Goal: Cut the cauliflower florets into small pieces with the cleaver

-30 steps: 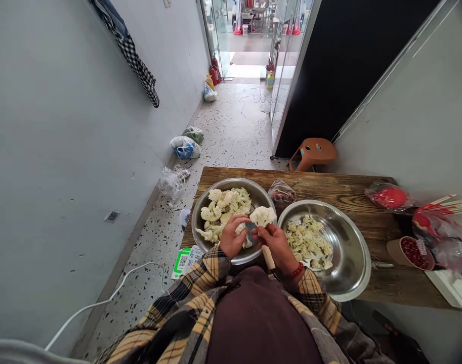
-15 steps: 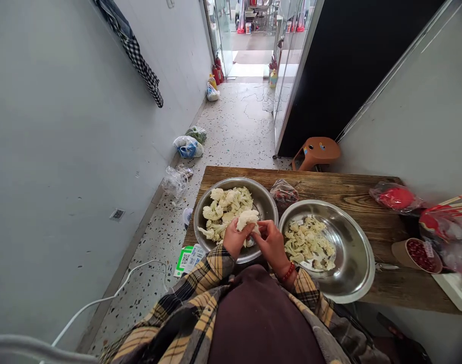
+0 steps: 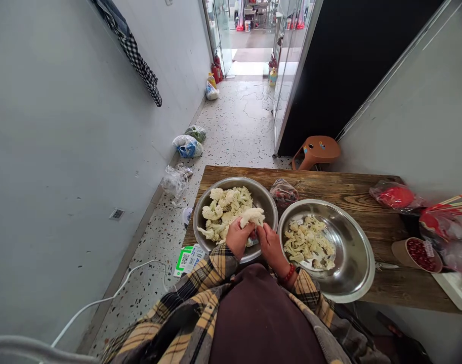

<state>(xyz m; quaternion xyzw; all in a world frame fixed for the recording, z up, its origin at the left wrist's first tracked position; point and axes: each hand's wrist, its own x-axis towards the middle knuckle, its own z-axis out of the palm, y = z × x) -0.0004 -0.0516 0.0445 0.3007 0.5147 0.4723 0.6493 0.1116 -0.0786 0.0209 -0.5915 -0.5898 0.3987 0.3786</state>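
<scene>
My left hand (image 3: 237, 236) grips a white cauliflower piece (image 3: 252, 217) over the near rim of the left steel bowl (image 3: 266, 201), which holds several large florets (image 3: 226, 206). My right hand (image 3: 269, 242) is closed right beside it, fingers pinching at the underside of the same piece; whether it also holds a tool is hidden. The right steel bowl (image 3: 348, 263) holds several small cut cauliflower bits (image 3: 306, 242). Both bowls stand on a wooden table (image 3: 340, 187).
A plastic bag (image 3: 284, 192) lies behind the bowls. Red-filled bags (image 3: 395, 197), skewers (image 3: 453, 202) and a paper cup of red beans (image 3: 415, 253) sit at the table's right. An orange stool (image 3: 316, 150) stands beyond. Bags (image 3: 187, 146) and a white cable (image 3: 101, 303) lie on the floor left.
The cauliflower piece and both hands have drawn left and closer together over the left bowl. The pale handle seen under my right hand a second ago is out of sight.
</scene>
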